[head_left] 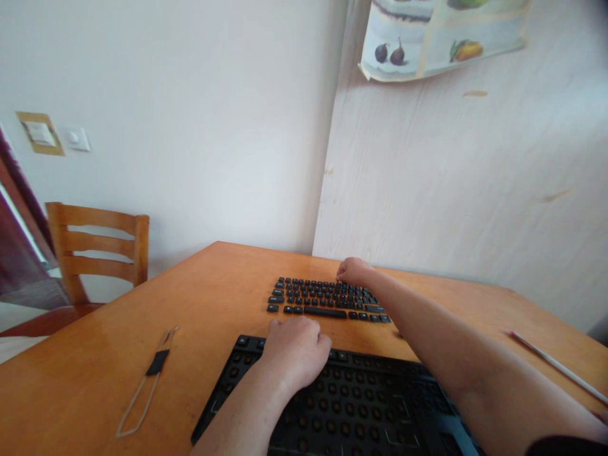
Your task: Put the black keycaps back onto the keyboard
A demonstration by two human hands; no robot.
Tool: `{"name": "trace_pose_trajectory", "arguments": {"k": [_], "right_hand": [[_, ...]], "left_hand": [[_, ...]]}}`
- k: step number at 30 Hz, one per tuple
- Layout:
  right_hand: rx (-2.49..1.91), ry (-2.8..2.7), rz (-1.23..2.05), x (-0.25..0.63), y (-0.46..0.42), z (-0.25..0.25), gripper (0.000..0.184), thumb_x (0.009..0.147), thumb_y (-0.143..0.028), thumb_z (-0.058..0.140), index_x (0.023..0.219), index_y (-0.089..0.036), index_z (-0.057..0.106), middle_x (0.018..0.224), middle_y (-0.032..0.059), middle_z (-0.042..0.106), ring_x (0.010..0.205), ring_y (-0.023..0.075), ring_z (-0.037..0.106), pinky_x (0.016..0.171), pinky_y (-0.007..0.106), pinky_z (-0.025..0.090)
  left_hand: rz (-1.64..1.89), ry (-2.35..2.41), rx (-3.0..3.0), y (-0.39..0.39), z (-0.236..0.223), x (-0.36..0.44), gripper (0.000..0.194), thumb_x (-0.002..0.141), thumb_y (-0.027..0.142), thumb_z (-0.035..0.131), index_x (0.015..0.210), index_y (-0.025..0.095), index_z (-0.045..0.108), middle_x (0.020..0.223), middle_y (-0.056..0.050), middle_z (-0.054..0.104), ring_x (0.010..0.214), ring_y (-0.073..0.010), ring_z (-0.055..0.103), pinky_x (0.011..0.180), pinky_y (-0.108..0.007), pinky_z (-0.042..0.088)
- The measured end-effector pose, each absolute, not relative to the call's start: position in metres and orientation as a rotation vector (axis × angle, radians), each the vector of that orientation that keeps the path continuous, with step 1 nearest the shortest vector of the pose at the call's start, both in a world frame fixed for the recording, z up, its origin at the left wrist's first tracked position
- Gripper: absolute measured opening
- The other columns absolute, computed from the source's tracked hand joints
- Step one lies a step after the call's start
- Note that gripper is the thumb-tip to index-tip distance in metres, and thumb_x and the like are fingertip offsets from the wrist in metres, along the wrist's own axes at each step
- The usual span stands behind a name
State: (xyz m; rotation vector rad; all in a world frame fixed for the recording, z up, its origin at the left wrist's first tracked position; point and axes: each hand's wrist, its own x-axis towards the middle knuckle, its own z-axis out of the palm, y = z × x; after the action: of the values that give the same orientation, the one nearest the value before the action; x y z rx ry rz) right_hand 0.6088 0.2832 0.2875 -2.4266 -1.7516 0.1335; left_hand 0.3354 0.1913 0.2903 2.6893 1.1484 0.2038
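A black keyboard (pixel 361 392) lies in front of me, most of its keys stripped down to bare switches, with a few caps left along its top row. My left hand (pixel 297 351) rests over that top row, fingers curled; what is under them is hidden. Beyond the keyboard, loose black keycaps (pixel 325 312) are laid out on the table in rows like a keyboard layout. At the back row of these, my right hand (pixel 354 271) is closed in a pinch at a keycap, its fingertips partly hidden and small in view.
A wire keycap puller (pixel 158 361) with a black middle lies left on the wooden table (pixel 190 297). A thin pale stick (pixel 555 361) lies at the right. A wooden chair (pixel 99 247) stands at the left; the wall (pixel 213 126) is behind the table.
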Motion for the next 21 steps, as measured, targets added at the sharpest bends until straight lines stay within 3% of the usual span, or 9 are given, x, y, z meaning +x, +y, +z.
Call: {"name": "trace_pose_trajectory", "arguments": {"k": [11,21], "right_hand": [[-2.118,-1.738,0.351,0.604,0.233,0.302,0.02,0.081,-0.026,0.063,0.09,-0.013,0.075,0.08,0.0055,0.073,0.068,0.0128,0.06,0.06,0.022,0.045],[-1.865,-1.816,0.487,0.562,0.14,0.326,0.015,0.079,-0.031,0.065,0.082,-0.018,0.072,0.07,0.0012,0.065,0.059,0.0109,0.049,0.054,0.025,0.038]], "left_hand": [[0.237,1.126,2.689,0.196,0.286,0.336,0.038,0.086,0.034,0.036,0.077,0.019,0.07,0.092,-0.013,0.074,0.092,-0.0319,0.067,0.079,-0.045,0.047],[0.204,1.125,2.656,0.2,0.286,0.337,0.039,0.086,0.036,0.036,0.084,0.02,0.072,0.102,-0.013,0.073,0.096,-0.0322,0.067,0.081,-0.043,0.048]]}}
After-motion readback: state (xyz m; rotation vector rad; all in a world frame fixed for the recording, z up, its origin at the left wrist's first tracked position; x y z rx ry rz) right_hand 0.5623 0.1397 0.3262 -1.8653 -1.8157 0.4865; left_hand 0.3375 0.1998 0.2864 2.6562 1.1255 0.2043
